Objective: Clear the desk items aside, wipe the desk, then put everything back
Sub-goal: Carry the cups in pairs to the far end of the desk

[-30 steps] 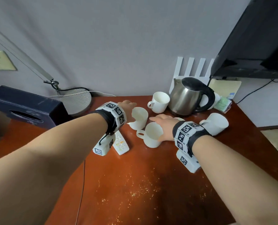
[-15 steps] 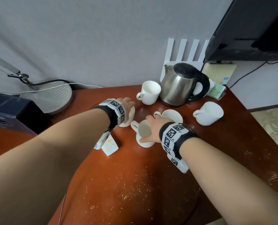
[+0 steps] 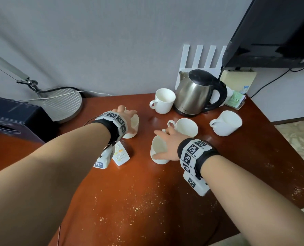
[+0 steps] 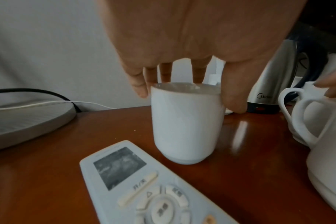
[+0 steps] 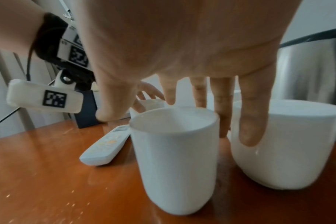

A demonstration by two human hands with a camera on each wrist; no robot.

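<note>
1. Around us on the desk (image 3: 165,201) stand a steel kettle (image 3: 193,93), a lamp base (image 3: 62,105) and three more white mugs, with a remote control (image 3: 121,155) below our left wrist.
2. Our left hand (image 3: 124,112) claws over the rim of a plain white mug (image 4: 186,121), fingers curled round it, as it stands near the remote.
3. Our right hand (image 3: 167,144) grips another white mug (image 5: 176,159) from above; a neighbouring mug (image 5: 284,144) touches its little finger.
4. Yellowish crumbs (image 3: 138,201) speckle the front of the desk.

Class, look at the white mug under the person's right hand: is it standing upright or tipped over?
Upright. The mug stands on its base on the desk, its open rim facing up under the right hand.
</note>
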